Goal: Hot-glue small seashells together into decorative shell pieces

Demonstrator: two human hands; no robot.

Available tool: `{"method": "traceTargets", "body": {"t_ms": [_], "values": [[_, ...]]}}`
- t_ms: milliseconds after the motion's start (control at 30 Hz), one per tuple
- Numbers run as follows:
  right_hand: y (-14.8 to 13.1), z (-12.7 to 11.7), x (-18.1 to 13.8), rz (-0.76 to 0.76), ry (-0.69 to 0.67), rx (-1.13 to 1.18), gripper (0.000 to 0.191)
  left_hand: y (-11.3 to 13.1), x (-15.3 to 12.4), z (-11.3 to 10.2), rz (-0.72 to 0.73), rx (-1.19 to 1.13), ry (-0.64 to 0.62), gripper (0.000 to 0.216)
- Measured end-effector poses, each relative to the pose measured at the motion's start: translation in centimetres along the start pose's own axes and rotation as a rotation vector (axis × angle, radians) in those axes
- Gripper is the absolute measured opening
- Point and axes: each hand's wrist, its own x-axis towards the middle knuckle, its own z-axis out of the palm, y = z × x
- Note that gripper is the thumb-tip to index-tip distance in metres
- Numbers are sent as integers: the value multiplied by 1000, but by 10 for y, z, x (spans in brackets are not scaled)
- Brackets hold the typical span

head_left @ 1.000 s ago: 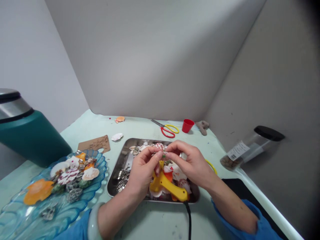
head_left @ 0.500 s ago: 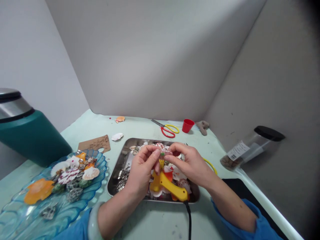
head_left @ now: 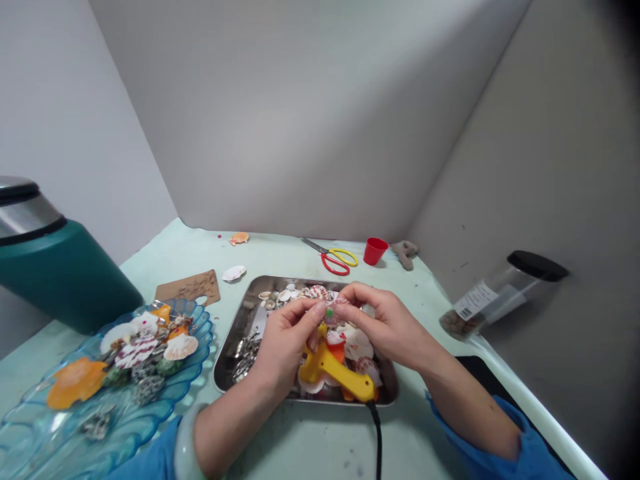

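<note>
Above a metal tray (head_left: 223, 347), my left hand (head_left: 290, 330) and my right hand (head_left: 387, 323) meet with thumbs and forefingers pinched. Between the fingertips is a small green piece (head_left: 329, 313), too small to name, against a pale, pinkish shell (head_left: 341, 301) that the fingers partly cover. Both hands seem to grip this shell, mostly the right one. Under the left fingers a yellow glue gun (head_left: 347, 377) lies across the shells (head_left: 357, 341) in the tray, its tip partly hidden by my left hand.
Left of the tray stands a blue glass dish (head_left: 197, 363) of shells and stones, with a green bottle (head_left: 65, 273) behind. Scissors (head_left: 334, 257), a red cup (head_left: 375, 251) and a brown card (head_left: 190, 287) lie beyond. A jar (head_left: 500, 293) leans at right. A black cord (head_left: 376, 433) runs frontward.
The green piece has shifted slightly right and down with the fingertips. My right wrist has lowered and turned a little. The glue gun and tray stay in place.
</note>
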Motion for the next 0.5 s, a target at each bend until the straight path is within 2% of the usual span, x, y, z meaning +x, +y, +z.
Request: {"method": "traceTargets", "body": {"t_ms": [333,500], "values": [[2,2,1,36,14,35,14,-1,-1,1,-15,-42,5,23],[8,3,1,76,47,131,16,-1,-1,3,-28,-51,-31,25]]}}
